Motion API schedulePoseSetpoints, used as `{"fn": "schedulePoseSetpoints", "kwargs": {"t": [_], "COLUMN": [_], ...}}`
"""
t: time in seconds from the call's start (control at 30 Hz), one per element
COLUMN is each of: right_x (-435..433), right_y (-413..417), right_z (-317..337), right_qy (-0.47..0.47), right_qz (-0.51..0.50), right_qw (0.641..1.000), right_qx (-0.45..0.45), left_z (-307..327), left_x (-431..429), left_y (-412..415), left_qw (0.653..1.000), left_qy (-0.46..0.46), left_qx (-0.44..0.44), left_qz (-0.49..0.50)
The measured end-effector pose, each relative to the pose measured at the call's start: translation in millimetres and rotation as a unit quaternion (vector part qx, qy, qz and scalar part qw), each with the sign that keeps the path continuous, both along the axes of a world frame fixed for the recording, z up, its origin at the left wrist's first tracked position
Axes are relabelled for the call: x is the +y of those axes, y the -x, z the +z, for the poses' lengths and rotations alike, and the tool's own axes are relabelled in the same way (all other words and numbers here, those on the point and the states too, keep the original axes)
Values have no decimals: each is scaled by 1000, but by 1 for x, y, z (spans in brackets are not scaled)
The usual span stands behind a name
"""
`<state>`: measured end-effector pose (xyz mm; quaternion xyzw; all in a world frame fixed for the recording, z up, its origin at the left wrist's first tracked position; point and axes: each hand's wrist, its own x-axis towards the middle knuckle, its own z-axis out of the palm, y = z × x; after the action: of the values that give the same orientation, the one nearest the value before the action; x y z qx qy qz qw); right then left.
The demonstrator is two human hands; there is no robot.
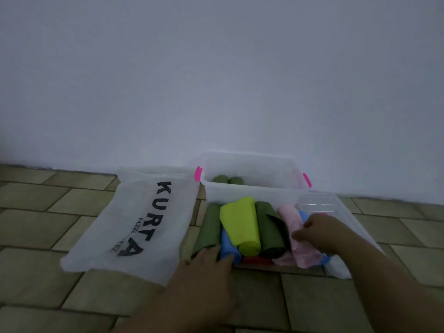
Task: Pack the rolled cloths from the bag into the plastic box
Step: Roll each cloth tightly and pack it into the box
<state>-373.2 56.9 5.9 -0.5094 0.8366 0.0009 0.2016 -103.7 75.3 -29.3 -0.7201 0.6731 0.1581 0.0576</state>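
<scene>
— So, where are the rolled cloths [240, 222]?
— Heaped under both hands, just short of the plastic box [252, 193]; two green ones [228, 180] lie inside.
— The grips?
— The right hand [312, 233] pinches the pink roll [305, 255], likely to lift it; the left hand [211, 258] rests straight-fingered on the blue roll [227, 246], seemingly steadying the heap.

We had one view only, worn on the head. It faced forward and a little down, so the white wall [216, 68] filled the upper half and the tiled floor [60, 227] the lower. It sat near: the left hand [206, 260] and right hand [317, 230] showed close at 6 o'clock, and the plastic box [249, 192] lay toward 12 o'clock at the wall's foot.
</scene>
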Motion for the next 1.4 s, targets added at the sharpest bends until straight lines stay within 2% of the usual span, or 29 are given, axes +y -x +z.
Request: {"fn": "schedulePoseSetpoints", "kwargs": {"t": [0.03,0.07,0.1,0.17,0.27,0.37,0.43,0.5,0.57,0.7,0.73,0.83,0.9,0.93,1.0,1.1,1.2,1.27,1.4], "right_x": [0,0,1,9,34,76,104,123,131,127,126,137,148,151,150,135,123,122,141], "right_y": [-5,-10,-14,-21,-22,-24,-36,-59,-87,-127,-129,-118,-105,-99,-92,-98,-109,-106,-80], "right_z": [-6,-9,-10,-6,-5,-7,-16,-31,-50,-62,-61,-51,-44,-41,-36,-39,-49,-52,-54], "right_qy": [18,31,38,49,51,62,35,22,55,88,78,61,130,166,190,116,46,59,126], "right_qz": [-8,-10,-6,5,8,-80,-92,-76,-52,-51,-53,3,64,100,187,304,331,315,264], "right_qw": [1000,999,999,999,999,987,979,976,972,973,971,976,977,973,961,945,942,947,952], "right_qx": [4,7,11,20,14,-127,-180,-204,-220,-208,-219,-210,-157,-126,-78,-23,27,17,-94], "left_z": [2,-14,-34,-32,-28,-32,-35,-32,-32,-33,-31,-26,-29,-33,-44,-55,-63,-64,-52], "left_x": [14,33,41,55,58,59,59,59,59,56,56,57,61,64,71,79,82,79,60], "left_y": [-5,-11,-7,-8,-16,-14,-15,-15,-15,-18,-18,-18,-17,-16,-14,-11,-13,-15,-31], "left_qw": [989,994,996,964,967,967,968,968,967,966,969,963,943,942,947,955,954,960,968], "left_qy": [-101,-106,-18,-92,-80,-68,-62,-48,-31,-19,-15,17,56,87,126,63,28,23,-1], "left_qx": [-30,-30,-15,27,4,16,7,2,2,13,43,248,318,305,220,64,13,11,-21], "left_qz": [102,26,-91,-247,-242,-245,-243,-246,-251,-256,-243,-109,-80,-109,-196,-282,-297,-280,-251]}}
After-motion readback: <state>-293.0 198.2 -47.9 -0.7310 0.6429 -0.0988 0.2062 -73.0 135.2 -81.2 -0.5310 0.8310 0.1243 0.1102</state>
